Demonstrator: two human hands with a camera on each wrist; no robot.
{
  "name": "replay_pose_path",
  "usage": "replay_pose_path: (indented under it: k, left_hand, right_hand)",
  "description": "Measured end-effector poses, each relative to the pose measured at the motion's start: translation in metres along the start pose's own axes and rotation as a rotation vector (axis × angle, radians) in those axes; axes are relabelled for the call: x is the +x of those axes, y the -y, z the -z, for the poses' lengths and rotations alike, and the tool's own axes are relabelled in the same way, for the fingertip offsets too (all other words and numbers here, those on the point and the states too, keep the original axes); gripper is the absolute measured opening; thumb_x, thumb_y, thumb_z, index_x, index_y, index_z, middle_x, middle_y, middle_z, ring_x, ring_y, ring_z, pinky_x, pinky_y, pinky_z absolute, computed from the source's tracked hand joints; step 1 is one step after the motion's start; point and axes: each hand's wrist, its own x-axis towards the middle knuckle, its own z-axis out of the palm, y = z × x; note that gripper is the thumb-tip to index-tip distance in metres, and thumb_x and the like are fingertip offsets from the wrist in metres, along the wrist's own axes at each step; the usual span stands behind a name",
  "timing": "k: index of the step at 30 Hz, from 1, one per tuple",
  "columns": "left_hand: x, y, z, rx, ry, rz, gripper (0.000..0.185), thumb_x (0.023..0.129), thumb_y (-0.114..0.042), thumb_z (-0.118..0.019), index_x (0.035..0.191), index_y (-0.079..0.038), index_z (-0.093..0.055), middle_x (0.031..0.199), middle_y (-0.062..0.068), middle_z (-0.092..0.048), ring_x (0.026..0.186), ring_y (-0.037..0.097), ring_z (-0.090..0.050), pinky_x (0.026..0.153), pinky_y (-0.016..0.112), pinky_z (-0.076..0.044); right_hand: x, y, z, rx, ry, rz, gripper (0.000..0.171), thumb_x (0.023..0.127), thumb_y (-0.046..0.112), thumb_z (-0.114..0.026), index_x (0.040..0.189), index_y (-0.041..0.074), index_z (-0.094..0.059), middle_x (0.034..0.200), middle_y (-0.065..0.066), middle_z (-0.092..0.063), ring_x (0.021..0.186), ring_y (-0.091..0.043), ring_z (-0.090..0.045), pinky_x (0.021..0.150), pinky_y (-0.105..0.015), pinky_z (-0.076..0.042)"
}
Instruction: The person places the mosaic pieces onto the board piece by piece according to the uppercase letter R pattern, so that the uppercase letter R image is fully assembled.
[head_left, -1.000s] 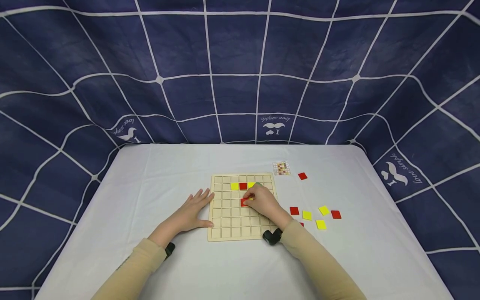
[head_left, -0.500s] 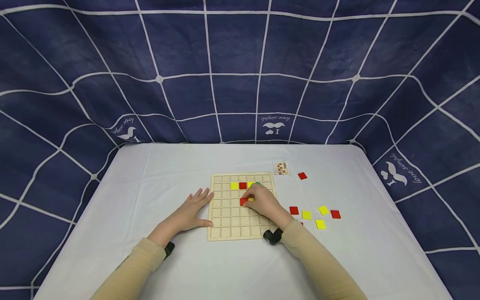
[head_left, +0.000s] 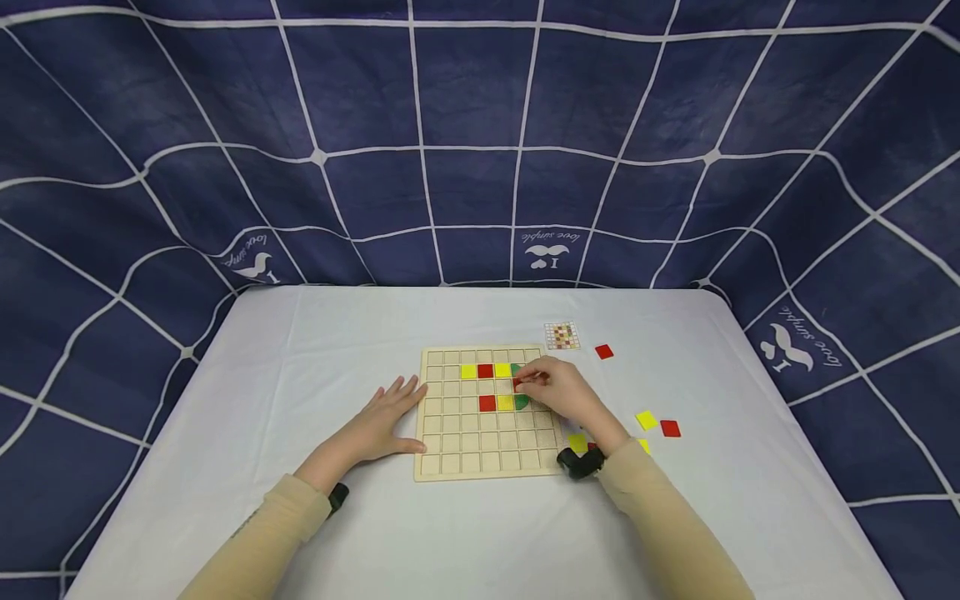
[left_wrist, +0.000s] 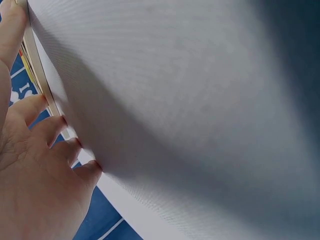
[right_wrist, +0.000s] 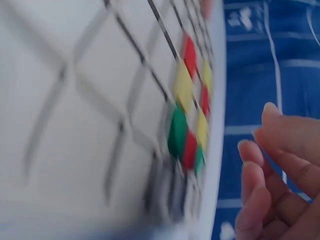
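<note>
My left hand point(head_left: 390, 421) lies spread on the table, thumb and fingertips touching the left edge of a wooden grid board point(head_left: 452, 437). Over the board's right part hovers my right hand point(head_left: 558, 387), fingers loosely bent; the right wrist view shows nothing between thumb and fingers. One board row has a yellow tile point(head_left: 468, 372), a red tile point(head_left: 485, 371), another yellow tile point(head_left: 502, 370) and a green piece. A nearer row has a red tile point(head_left: 487, 403), a yellow tile point(head_left: 506, 402) and a rounded green piece point(head_left: 521, 402). Between the green pieces sits a red tile point(right_wrist: 189, 150).
A small printed pattern card point(head_left: 562, 335) lies behind the board's right corner, with a loose red tile point(head_left: 604, 352) beside it. Further loose tiles, such as a yellow one point(head_left: 647, 420) and a red one point(head_left: 671, 428), lie to the right; my right arm covers some.
My right hand has let go of the red tile in the nearer row and moved right and slightly away, uncovering the yellow and green pieces there. My left hand has stayed put.
</note>
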Motion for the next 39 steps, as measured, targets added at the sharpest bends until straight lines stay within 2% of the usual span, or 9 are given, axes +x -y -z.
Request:
replay_pose_path:
  k: [6, 11, 16, 23, 29, 39]
  left_hand:
    - [0.000, 0.001, -0.001, -0.001, 0.002, -0.009, 0.105, 0.075, -0.054, -0.078, 0.155, -0.008, -0.029, 0.163, 0.017, -0.019, 0.152, 0.040, -0.010, 0.122, 0.060, -0.011]
    - [-0.001, 0.001, 0.000, -0.006, 0.003, -0.013, 0.104, 0.075, -0.053, -0.077, 0.155, -0.008, -0.029, 0.163, 0.017, -0.019, 0.152, 0.040, -0.010, 0.122, 0.060, -0.011]
    - [-0.001, 0.000, 0.000, -0.008, 0.007, -0.012, 0.103, 0.076, -0.052, -0.077, 0.155, -0.008, -0.028, 0.163, 0.017, -0.018, 0.152, 0.040, -0.010, 0.122, 0.060, -0.010]
    - [-0.001, 0.000, 0.000, -0.014, 0.007, -0.004, 0.103, 0.076, -0.052, -0.078, 0.155, -0.008, -0.028, 0.164, 0.017, -0.018, 0.152, 0.040, -0.009, 0.122, 0.059, -0.010]
    - [-0.001, 0.001, 0.000, -0.007, -0.003, -0.007, 0.104, 0.075, -0.052, -0.078, 0.155, -0.008, -0.029, 0.163, 0.017, -0.019, 0.152, 0.040, -0.010, 0.122, 0.060, -0.011]
    - [-0.002, 0.001, 0.000, -0.014, 0.006, -0.007, 0.104, 0.076, -0.052, -0.078, 0.155, -0.008, -0.029, 0.164, 0.017, -0.018, 0.152, 0.039, -0.009, 0.122, 0.060, -0.011]
  right_hand:
    - [-0.019, -0.033, 0.046, 0.015, 0.015, -0.107, 0.029, 0.091, 0.019, -0.071, 0.117, 0.008, -0.070, 0.104, -0.005, -0.069, 0.087, -0.019, -0.060, 0.076, -0.027, -0.052]
    - [-0.039, -0.060, 0.063, -0.011, 0.044, -0.173, 0.032, 0.088, 0.016, -0.072, 0.118, 0.005, -0.068, 0.104, -0.007, -0.071, 0.088, -0.017, -0.062, 0.081, -0.030, -0.053]
    - [-0.057, -0.075, 0.061, -0.064, 0.056, -0.215, 0.028, 0.084, 0.016, -0.078, 0.110, 0.007, -0.071, 0.097, -0.005, -0.068, 0.086, -0.017, -0.058, 0.078, -0.028, -0.051]
    - [-0.073, -0.087, 0.055, -0.132, 0.045, -0.209, 0.029, 0.079, 0.010, -0.082, 0.105, 0.008, -0.072, 0.094, -0.003, -0.061, 0.087, -0.019, -0.053, 0.074, -0.026, -0.048]
    - [-0.074, -0.089, 0.051, -0.157, 0.026, -0.202, 0.025, 0.079, 0.008, -0.081, 0.100, 0.008, -0.070, 0.087, -0.003, -0.055, 0.083, -0.019, -0.050, 0.067, -0.024, -0.043]
    - [-0.068, -0.079, 0.048, -0.155, 0.039, -0.264, 0.020, 0.080, 0.013, -0.082, 0.093, 0.012, -0.068, 0.079, -0.003, -0.054, 0.078, -0.019, -0.049, 0.065, -0.027, -0.041]
